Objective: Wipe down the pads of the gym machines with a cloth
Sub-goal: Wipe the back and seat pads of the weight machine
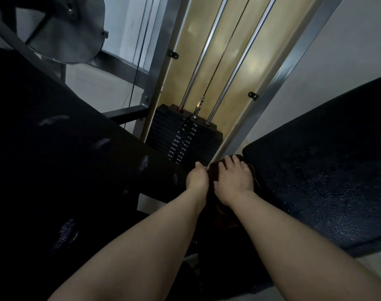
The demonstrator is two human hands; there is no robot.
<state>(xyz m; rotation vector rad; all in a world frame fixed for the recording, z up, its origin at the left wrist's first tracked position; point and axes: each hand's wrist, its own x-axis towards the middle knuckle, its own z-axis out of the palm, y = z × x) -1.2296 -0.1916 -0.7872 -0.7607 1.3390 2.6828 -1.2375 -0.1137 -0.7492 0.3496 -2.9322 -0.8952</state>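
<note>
A dark brown cloth lies between the two black pads, mostly hidden under my hands. My right hand lies spread on top of it at the near left corner of the right pad. My left hand grips the cloth's left edge with curled fingers, right at the end of the long worn black pad on the left. That left pad shows scuffed, peeling patches.
Straight ahead stands the weight stack with its chrome guide rods, cable and steel frame posts. A grey pulley wheel hangs at the upper left. Pale floor and wall show around the machine.
</note>
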